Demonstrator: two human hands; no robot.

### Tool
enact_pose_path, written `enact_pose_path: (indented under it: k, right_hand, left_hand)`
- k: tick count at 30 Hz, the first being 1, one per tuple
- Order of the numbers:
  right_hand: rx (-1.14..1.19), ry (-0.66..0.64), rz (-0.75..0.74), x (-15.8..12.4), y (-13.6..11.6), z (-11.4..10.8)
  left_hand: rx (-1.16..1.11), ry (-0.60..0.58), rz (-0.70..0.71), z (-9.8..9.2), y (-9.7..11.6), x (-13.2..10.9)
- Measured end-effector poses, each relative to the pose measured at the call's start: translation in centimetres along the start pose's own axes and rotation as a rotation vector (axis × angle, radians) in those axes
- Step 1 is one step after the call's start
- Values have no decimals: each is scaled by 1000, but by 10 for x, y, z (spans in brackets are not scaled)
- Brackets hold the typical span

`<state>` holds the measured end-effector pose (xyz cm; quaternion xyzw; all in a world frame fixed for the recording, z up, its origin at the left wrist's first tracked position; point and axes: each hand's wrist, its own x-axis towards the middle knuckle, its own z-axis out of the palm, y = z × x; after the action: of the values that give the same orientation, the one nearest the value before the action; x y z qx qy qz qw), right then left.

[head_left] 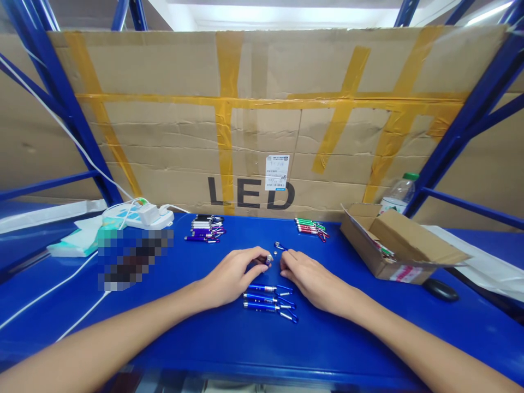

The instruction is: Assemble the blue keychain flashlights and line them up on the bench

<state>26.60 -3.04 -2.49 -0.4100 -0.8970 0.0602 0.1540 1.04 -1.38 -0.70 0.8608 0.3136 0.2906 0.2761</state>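
My left hand [235,275] is closed, with thumb and forefinger pinching a small silver-ended cylinder [269,260]. Just across from it, my right hand [309,275] rests on the blue table with its fingers curled in; whatever they hold is hidden. A small blue part with a silver end [280,246] lies at the right fingertips, partly covered by them. Between the hands sits a tiny round silver disc [275,252]. Nearer to me, three blue keychain penlights [262,298] with blue carabiner clips lie side by side, clips to the right.
Black, silver and purple penlights [203,228] lie at the back left, green and red ones [310,226] at the back right. An open carton [368,248] stands right, beside a bottle [399,194] and a black mouse [441,290]. A power strip [139,215] with cables is left.
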Motion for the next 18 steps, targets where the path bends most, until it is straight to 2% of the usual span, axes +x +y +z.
enact_pose_path:
  k: [9,18]
  right_hand:
    - [-21,27,-5,0,5,7]
    - [146,156,51,4,-11,-6]
  left_hand:
    - [13,-11,-4,0,3,0]
    - [25,-25,-18,0,-1,-1]
